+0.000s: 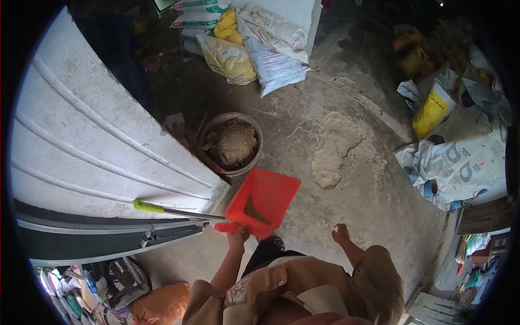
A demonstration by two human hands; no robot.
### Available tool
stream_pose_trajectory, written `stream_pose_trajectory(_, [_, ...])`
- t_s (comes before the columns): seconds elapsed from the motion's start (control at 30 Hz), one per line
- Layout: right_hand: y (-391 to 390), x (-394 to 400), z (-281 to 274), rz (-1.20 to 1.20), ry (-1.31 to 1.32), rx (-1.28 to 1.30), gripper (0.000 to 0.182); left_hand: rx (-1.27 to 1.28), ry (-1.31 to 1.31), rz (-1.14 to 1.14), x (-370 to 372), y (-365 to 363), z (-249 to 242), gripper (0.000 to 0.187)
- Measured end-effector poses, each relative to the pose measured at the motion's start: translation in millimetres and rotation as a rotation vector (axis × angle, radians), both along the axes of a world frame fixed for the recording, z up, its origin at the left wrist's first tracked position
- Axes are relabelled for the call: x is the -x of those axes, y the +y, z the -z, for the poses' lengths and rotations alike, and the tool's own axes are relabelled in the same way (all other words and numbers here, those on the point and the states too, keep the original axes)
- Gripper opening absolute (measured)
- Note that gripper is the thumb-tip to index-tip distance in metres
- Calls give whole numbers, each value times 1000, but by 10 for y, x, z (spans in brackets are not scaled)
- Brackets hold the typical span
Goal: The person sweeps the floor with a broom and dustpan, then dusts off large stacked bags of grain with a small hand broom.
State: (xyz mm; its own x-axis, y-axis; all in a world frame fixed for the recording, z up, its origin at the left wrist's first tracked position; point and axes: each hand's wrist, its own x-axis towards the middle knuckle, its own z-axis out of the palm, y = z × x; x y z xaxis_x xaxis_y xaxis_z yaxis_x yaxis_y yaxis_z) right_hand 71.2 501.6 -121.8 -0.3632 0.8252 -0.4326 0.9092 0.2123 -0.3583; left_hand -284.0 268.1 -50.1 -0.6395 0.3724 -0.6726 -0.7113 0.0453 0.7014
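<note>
My left hand [239, 235] is closed round the handle of a red dustpan [276, 193]. The pan is held tilted in front of my body, and a dark patch, dirt or shadow, shows in its lower part. Behind it runs a metal pole with a lime-green grip [149, 206]; its far end is hidden by the dustpan. My right hand [340, 234] hangs over the floor with its fingers curled in, and I see nothing in it. Ahead on the concrete lies a spread of pale powdery material [338, 149].
A round tub [259, 142] with brownish material stands beyond the dustpan, by a white ridged wall [108, 141]. Filled sacks [279, 67] are stacked at the back. Printed plastic sheeting [466, 162] and a yellow bag [431, 111] lie on the right. An orange-brown sack [162, 304] sits lower left.
</note>
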Motion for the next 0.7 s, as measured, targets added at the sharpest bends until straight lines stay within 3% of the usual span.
stream_pose_trajectory(0.13, [24, 238, 1, 90, -93, 27, 30, -115, 94, -114, 574, 763, 69, 28])
stream_pose_trajectory(0.23, [128, 521, 47, 75, -19, -38, 33, -140, 253, -248, 1080, 1302, 454, 32])
stream_pose_trajectory(0.27, [166, 619, -46, 89, 82, -12, 33, -131, 252, -270, 1244, 1459, 356, 32])
stream_pose_trajectory(0.3, [204, 669, -80, 106, 180, 21, 34, 6, 208, -198, 1394, 1595, 162, 37])
stream_pose_trajectory(0.33, [271, 663, 23, 10, 216, -118, 36, 143, 160, -120, 1537, 1717, 65, 41])
stream_pose_trajectory(0.37, [349, 629, 109, 1, 214, -101, 36, 160, 158, -129, 1667, 1816, 139, 41])
stream_pose_trajectory(0.47, [784, 610, 344, -25, 85, -99, 36, 315, 316, -109, 2186, 2262, 546, 47])
stream_pose_trajectory(0.53, [1116, 615, 397, -76, 7, -13, 38, 642, 785, -8, 2444, 2375, 803, 49])
stream_pose_trajectory(0.57, [1438, 691, 435, -115, -46, 37, 40, 658, 771, -36, 2567, 2439, 842, 49])
stream_pose_trajectory(0.63, [2028, 890, 376, -70, -221, 160, 43, 864, 855, 191, 2823, 2590, 712, 48])
stream_pose_trajectory(0.7, [2559, 1108, 397, 11, -175, 114, 39, 930, 777, 271, 3034, 2697, 578, 48])
